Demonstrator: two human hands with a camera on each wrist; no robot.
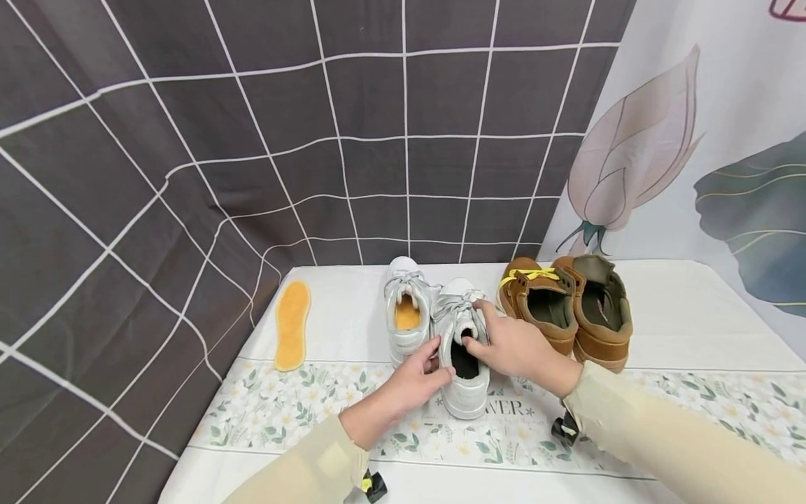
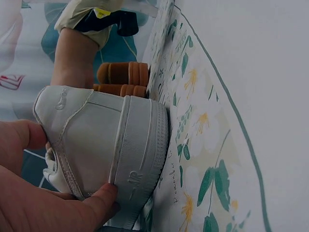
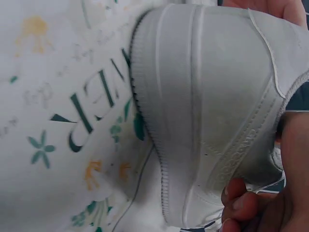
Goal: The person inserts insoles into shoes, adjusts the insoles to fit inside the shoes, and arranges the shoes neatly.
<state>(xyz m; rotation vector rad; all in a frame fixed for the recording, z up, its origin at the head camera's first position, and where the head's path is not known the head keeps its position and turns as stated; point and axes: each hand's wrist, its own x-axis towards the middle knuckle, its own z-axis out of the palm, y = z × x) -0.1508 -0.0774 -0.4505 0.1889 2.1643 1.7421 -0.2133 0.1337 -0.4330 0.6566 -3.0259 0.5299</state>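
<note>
A white lace-up sneaker (image 1: 464, 404) stands on the cloth between my hands, its heel towards me and its inside dark. At its left side, my left hand (image 1: 412, 379) grips the collar with the thumb over the edge; the fingers also press the side near the sole (image 2: 99, 200). My right hand (image 1: 518, 344) holds the right side, its thumb at the opening near the tongue and its fingers along the outer wall (image 3: 241, 205). Just left stands the matching sneaker (image 1: 408, 341), with an orange insole (image 1: 407, 316) visible inside.
A loose orange insole (image 1: 292, 325) lies flat at the left. Two brown shoes (image 1: 601, 343) stand side by side at the right, one with yellow laces (image 1: 535, 274). Behind the white, floral-banded cloth (image 1: 340, 420) hangs a dark grid-patterned curtain (image 1: 371, 168).
</note>
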